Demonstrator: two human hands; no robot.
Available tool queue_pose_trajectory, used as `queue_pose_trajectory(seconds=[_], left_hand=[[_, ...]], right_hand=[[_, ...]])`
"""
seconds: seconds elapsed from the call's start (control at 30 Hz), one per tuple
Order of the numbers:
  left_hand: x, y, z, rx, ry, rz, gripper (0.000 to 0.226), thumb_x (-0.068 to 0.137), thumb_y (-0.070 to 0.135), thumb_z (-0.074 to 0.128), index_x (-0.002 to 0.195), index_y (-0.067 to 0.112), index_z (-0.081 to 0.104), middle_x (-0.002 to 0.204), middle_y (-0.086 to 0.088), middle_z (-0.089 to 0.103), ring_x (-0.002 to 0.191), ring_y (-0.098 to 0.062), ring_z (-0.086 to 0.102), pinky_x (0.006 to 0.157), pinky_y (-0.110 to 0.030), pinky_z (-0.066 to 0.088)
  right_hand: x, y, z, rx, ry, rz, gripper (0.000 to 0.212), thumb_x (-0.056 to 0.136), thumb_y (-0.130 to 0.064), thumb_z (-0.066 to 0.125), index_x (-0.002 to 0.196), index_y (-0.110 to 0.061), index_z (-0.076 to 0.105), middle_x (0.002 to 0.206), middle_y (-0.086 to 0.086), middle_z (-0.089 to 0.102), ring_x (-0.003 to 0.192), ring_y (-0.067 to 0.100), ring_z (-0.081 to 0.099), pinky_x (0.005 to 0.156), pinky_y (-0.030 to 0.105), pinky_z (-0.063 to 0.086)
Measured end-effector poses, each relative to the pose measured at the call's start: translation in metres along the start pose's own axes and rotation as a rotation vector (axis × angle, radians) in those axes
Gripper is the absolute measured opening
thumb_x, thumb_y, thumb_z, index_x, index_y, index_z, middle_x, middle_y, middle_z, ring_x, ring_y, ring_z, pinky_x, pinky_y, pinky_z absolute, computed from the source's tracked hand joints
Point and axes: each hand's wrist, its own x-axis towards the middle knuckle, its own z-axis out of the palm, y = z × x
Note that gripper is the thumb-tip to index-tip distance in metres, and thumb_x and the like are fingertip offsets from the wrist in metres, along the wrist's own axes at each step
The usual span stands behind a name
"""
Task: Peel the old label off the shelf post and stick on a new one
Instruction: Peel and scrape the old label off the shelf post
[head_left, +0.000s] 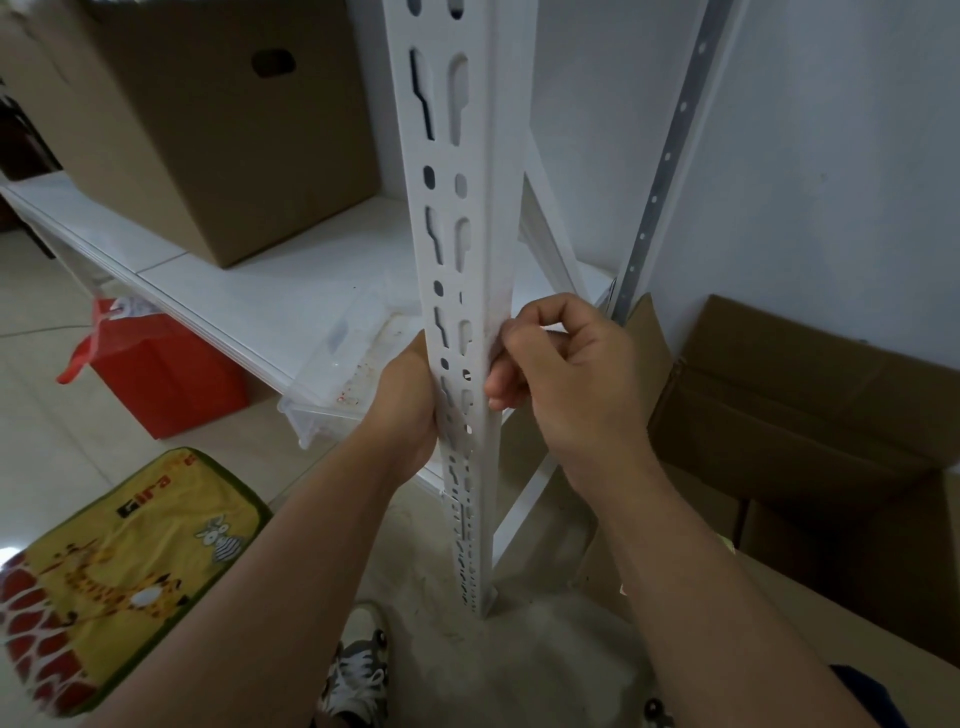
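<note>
We are in what looks like a storeroom or stock area. A white slotted metal shelf post (467, 312) rises from a bare concrete floor (467, 649), carrying a white shelf board (249, 291) with a large closed cardboard box (208, 130) on it. More flattened and open cardboard boxes (805, 405) lean against the plain white wall (831, 156). A red bag (156, 374) sits under the shelf on pale tiles.
</note>
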Motion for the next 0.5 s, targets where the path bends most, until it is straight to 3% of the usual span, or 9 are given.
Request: queue_pose_trajectory(seconds=[0.07,0.13,0.2,0.33,0.5], left_hand=[[-0.003,0.003,0.002,0.010,0.058,-0.029,0.045,0.104,0.023,0.030,0.076,0.005,0.062,0.064,-0.007,0.063,0.064,-0.021,0.060,0.076,-0.046,0.048],[-0.004,0.004,0.003,0.003,0.120,-0.072,0.045,0.104,0.026,0.032,0.100,-0.005,0.064,0.085,-0.019,0.068,0.079,-0.032,0.063,0.086,-0.054,0.051],[-0.005,0.005,0.004,-0.008,0.163,-0.103,0.047,0.105,0.027,0.031,0.116,-0.007,0.061,0.104,-0.029,0.066,0.094,-0.040,0.064,0.095,-0.056,0.050],[-0.008,0.010,0.006,-0.019,0.194,-0.124,0.046,0.105,0.028,0.030,0.121,-0.005,0.060,0.115,-0.031,0.063,0.108,-0.047,0.061,0.100,-0.056,0.049],[-0.010,0.013,0.009,-0.029,0.225,-0.153,0.049,0.104,0.031,0.030,0.115,-0.008,0.058,0.112,-0.036,0.060,0.105,-0.052,0.060,0.101,-0.060,0.046]], right_hand=[[0.001,-0.001,-0.005,-0.138,-0.015,-0.084,0.010,0.090,-0.011,0.059,0.081,-0.008,0.062,0.060,0.004,0.067,0.051,0.010,0.063,0.052,0.022,0.054],[0.002,0.000,-0.011,-0.321,-0.029,-0.198,0.010,0.090,-0.021,0.059,0.080,-0.020,0.061,0.066,0.000,0.067,0.061,0.016,0.065,0.059,0.034,0.058],[0.003,0.002,-0.016,-0.492,-0.037,-0.293,0.009,0.092,-0.027,0.058,0.085,-0.025,0.061,0.072,-0.009,0.066,0.068,0.014,0.065,0.063,0.036,0.057],[0.003,0.004,-0.019,-0.661,-0.018,-0.463,0.017,0.095,-0.025,0.055,0.102,-0.015,0.067,0.084,-0.014,0.064,0.073,-0.002,0.060,0.068,0.018,0.052],[0.005,0.010,-0.016,-0.763,0.041,-0.657,0.016,0.094,-0.015,0.056,0.097,-0.006,0.068,0.078,0.002,0.069,0.065,0.011,0.057,0.056,0.024,0.049]])
